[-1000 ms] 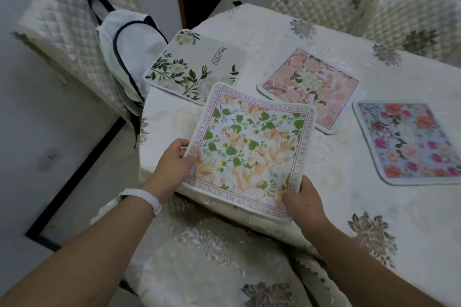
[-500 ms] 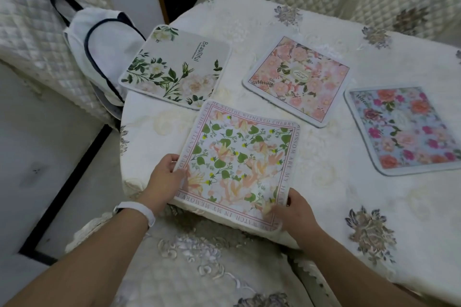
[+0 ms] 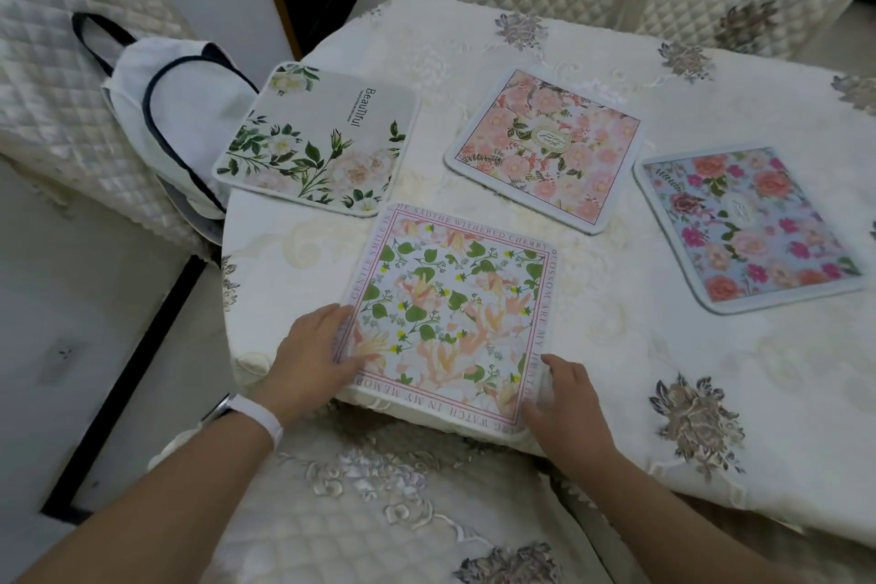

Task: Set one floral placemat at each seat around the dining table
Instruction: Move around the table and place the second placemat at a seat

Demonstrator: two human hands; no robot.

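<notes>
Placemat (image 3: 450, 322) lowered flat, left hand (image 3: 308, 360) pressing edge, right hand (image 3: 564, 403) pinching corner

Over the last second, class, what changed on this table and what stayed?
The pink-bordered placemat slid toward the near table edge, away from the white-flower placemat, and lies flat. The left hand and right hand stay on its near end. It, the rose-pink placemat and the blue placemat did not move.
</notes>
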